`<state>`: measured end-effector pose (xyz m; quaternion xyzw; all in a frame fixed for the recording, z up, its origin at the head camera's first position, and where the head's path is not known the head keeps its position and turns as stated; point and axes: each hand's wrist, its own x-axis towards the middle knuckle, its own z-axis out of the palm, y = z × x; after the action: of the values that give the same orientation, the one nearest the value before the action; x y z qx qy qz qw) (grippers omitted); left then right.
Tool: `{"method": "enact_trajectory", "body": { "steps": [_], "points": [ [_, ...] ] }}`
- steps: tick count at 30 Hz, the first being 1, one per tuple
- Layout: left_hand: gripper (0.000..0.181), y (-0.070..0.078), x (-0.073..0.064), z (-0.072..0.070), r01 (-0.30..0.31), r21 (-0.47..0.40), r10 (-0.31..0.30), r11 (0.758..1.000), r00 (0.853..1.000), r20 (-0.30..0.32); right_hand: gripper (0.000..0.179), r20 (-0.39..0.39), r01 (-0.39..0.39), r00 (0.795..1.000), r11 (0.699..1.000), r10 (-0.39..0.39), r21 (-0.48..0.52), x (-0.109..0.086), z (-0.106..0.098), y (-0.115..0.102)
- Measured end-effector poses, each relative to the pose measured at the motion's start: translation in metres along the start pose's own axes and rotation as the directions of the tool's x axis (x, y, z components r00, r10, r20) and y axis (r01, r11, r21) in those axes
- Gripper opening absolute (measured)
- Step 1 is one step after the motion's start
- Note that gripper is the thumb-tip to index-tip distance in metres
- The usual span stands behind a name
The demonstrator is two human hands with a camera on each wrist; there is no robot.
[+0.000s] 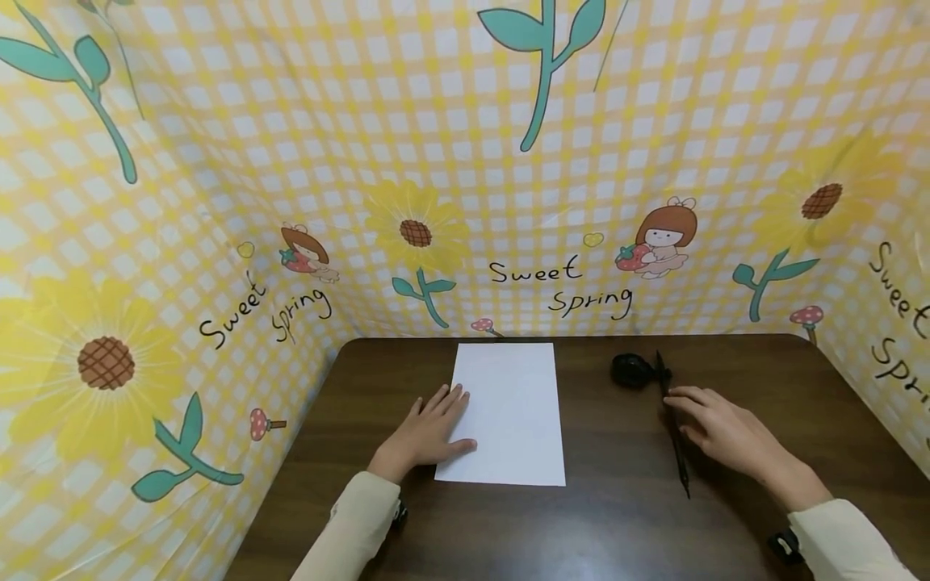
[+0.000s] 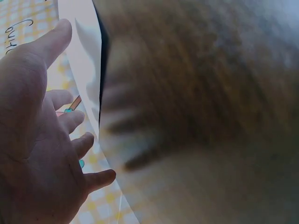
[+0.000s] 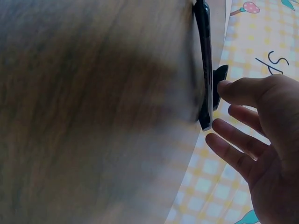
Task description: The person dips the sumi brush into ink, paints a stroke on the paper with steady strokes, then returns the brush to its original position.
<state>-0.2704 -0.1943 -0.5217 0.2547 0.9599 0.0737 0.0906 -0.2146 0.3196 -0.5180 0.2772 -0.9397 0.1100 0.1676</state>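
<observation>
A white sheet of paper (image 1: pixel 512 415) lies upright on the dark table, left of its middle. My left hand (image 1: pixel 429 432) rests on its left edge, fingers spread, thumb over the sheet. In the left wrist view the left hand (image 2: pixel 37 135) shows its palm side, with the paper (image 2: pixel 86 51) beyond the thumb. At the right lies a slim black brush-like stick (image 1: pixel 680 452), its far end beside a rounded black object (image 1: pixel 630 370). My right hand (image 1: pixel 730 432) hovers at the stick, fingertips right beside it. The right wrist view shows the stick (image 3: pixel 206 60) before loosely bent, parted fingers (image 3: pixel 233 149).
The brown wooden table (image 1: pixel 603 524) has rounded back corners. A yellow checked cloth (image 1: pixel 465 169) with flowers and lettering hangs close behind the table and along both sides.
</observation>
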Motion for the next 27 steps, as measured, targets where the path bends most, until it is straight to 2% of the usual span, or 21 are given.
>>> {"method": "enact_trajectory", "body": {
  "steps": [5,12,27],
  "points": [
    [0.093,0.0011,0.0005,0.0031,-0.004,-0.011,0.005,1.000,1.000,0.017,0.052,0.005,0.026,1.000,1.000,-0.025,-0.014,-0.0005,0.0012,-0.0017],
    [0.092,0.0044,0.0000,0.0033,0.001,-0.011,-0.001,1.000,0.999,0.039,0.053,0.062,0.018,0.998,1.000,-0.018,-0.010,0.0010,-0.0005,-0.0045],
    [0.090,0.0066,-0.0011,0.0013,0.019,-0.010,-0.018,1.000,0.998,0.054,0.047,0.106,0.021,0.994,1.000,-0.022,0.014,0.0006,0.0011,-0.0050]
  ]
}}
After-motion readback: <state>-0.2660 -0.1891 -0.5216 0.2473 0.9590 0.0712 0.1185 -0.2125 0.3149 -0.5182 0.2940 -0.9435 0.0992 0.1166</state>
